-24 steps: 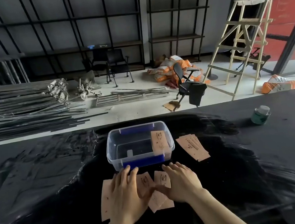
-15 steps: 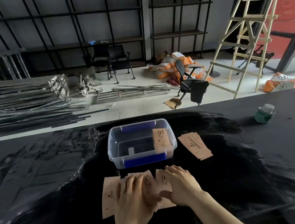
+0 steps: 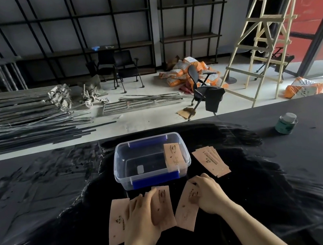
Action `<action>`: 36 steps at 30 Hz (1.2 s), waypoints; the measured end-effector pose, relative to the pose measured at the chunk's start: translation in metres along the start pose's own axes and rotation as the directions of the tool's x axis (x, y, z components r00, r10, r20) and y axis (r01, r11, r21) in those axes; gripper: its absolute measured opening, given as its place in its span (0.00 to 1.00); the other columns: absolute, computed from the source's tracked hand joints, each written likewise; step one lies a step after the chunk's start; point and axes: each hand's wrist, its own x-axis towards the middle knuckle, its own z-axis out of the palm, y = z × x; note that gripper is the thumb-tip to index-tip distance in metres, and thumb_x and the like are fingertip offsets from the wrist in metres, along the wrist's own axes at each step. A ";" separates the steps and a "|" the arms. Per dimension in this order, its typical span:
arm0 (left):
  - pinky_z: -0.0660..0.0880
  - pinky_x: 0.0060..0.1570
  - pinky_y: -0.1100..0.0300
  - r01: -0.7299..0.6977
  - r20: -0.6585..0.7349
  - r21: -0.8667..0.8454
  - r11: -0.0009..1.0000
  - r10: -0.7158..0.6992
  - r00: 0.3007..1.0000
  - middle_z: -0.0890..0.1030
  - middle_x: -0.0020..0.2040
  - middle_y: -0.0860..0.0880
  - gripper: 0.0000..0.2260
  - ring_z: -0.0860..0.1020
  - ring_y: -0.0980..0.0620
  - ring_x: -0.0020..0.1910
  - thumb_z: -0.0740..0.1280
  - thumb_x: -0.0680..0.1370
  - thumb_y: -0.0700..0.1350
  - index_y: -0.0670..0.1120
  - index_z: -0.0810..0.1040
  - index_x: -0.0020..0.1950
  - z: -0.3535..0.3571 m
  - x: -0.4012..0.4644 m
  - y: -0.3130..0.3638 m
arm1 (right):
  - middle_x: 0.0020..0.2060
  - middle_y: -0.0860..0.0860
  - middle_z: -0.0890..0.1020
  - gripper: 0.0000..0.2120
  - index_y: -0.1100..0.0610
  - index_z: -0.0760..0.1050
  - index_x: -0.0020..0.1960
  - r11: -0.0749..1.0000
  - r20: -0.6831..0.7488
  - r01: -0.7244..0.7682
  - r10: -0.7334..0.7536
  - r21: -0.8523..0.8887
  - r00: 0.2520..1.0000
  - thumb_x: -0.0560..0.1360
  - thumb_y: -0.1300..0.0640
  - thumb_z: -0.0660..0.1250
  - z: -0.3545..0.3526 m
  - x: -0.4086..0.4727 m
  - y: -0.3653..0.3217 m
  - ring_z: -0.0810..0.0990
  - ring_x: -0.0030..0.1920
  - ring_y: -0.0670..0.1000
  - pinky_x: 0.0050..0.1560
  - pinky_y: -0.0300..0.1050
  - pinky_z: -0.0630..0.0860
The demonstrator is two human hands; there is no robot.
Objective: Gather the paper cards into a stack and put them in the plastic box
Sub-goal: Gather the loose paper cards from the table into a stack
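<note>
A clear plastic box (image 3: 122,179) with blue latches stands on the black table (image 3: 44,196), with one tan paper card (image 3: 173,156) leaning inside its right end. In front of the box lie three tan cards: a left card (image 3: 117,220), a middle card (image 3: 163,206) and a right card (image 3: 186,210). My left hand (image 3: 141,219) lies flat, palm down, across the left and middle cards. My right hand (image 3: 209,193) rests on the right card, fingers curled over its top edge. A fanned stack of cards (image 3: 211,160) lies to the right of the box.
A small green tin (image 3: 285,123) stands on the table at the far right. Beyond the table's far edge are metal rods (image 3: 15,120), an office chair (image 3: 203,89), a wooden ladder (image 3: 257,36) and orange sacks on the floor.
My hands have drawn apart. The cards that overlapped under them now lie separated, one slid right under my right hand, the others left under my left hand.
</note>
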 end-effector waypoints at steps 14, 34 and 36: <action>0.79 0.42 0.68 -0.004 0.027 -0.363 0.932 0.015 1.000 0.81 0.52 0.56 0.21 0.82 0.59 0.47 0.71 0.78 0.38 0.54 0.74 0.68 -0.005 0.008 0.033 | 0.52 0.47 0.85 0.14 0.46 0.78 0.55 0.948 -0.020 0.105 -0.104 0.301 0.994 0.77 0.65 0.68 -0.017 0.003 0.006 0.85 0.44 0.44 0.37 0.36 0.79; 0.78 0.44 0.66 0.146 0.009 -0.582 0.800 -0.173 0.985 0.83 0.54 0.52 0.14 0.81 0.56 0.49 0.75 0.75 0.43 0.57 0.77 0.54 0.011 0.011 0.039 | 0.49 0.45 0.84 0.04 0.47 0.80 0.51 0.918 0.041 -0.018 0.002 0.396 0.999 0.78 0.52 0.73 0.026 -0.001 -0.004 0.85 0.48 0.45 0.42 0.38 0.83; 0.80 0.48 0.63 0.088 -0.140 -0.430 0.898 -0.162 0.977 0.83 0.55 0.53 0.12 0.81 0.59 0.48 0.74 0.77 0.48 0.57 0.78 0.58 0.011 0.008 0.034 | 0.55 0.46 0.85 0.06 0.50 0.81 0.56 0.924 0.041 -0.024 0.009 0.382 0.999 0.79 0.53 0.71 0.027 0.000 -0.002 0.85 0.52 0.46 0.49 0.42 0.85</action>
